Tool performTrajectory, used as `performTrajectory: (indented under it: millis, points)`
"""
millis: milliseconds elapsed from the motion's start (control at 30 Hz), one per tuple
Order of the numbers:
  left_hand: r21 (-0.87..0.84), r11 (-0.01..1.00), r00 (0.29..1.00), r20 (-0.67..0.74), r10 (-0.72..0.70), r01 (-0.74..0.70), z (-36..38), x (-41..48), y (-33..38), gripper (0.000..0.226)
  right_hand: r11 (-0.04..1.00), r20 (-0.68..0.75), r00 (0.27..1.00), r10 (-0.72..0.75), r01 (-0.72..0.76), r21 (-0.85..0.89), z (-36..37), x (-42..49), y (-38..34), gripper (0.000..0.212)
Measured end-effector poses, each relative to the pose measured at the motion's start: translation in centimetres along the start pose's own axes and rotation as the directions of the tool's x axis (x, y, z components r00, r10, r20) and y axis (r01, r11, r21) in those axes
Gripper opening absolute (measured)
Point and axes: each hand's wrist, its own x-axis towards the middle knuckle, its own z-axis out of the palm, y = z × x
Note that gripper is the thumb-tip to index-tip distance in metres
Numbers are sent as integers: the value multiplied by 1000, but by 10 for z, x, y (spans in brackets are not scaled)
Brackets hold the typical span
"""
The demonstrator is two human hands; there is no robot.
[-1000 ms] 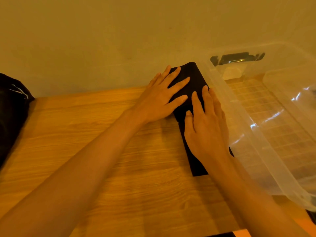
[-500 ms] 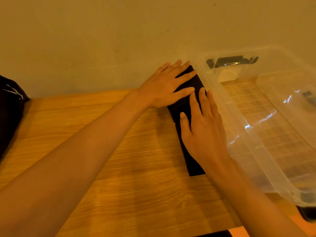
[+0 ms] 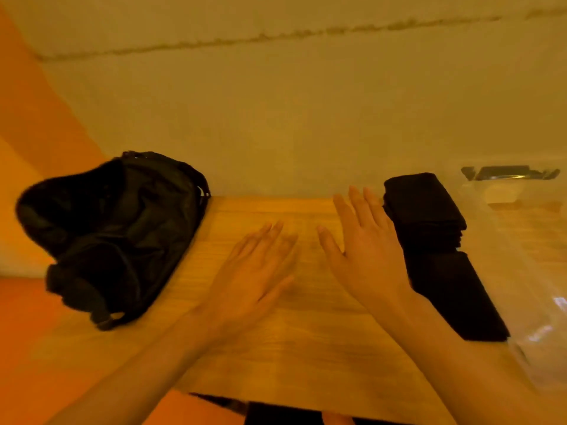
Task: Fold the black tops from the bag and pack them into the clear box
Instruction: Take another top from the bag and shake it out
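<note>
both hands are hovering flat, fingers spread, holding nothing: left hand (image 3: 257, 271), right hand (image 3: 365, 250). folded top (image 3: 435, 250) is lying just right of the right hand, beside the box (image 3: 527, 271). bag (image 3: 113, 234) is sitting left of the left hand.

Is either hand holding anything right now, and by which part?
Nothing is held. The left hand and right hand are both open over the table; the folded top lies ungripped by the box.

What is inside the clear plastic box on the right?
No garment shows inside the clear plastic box, though it is blurred. The folded black top lies outside, beside it. The box's right part is out of view.
</note>
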Motion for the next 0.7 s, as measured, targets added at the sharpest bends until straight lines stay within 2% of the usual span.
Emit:
performTrajectory:
  millis: [133,267,367,467,567,700]
  points:
    - [59,996,995,-68,-67,71,-11,-77,-25,64,982,5,986,-165,164,96,10,26,-74,76]
    - [5,980,942,-277,-188,197,-37,-128,-50,62,955,234,933,-273,232,187,21,52,-143,78]
    - [26,935,841,-447,-305,353,-46,-162,-76,59,918,261,905,-334,250,309,31,66,-185,76]
    - [-104,824,671,-528,-520,556,-36,-178,-103,60,868,207,885,-418,322,378,49,85,-221,69]
    - [-175,732,560,-536,-631,658,-25,-173,-121,72,818,143,827,-544,486,307,69,108,-257,62]
    - [-194,727,537,-556,-634,658,-15,-162,-145,72,650,81,645,-760,754,97,91,146,-288,55]
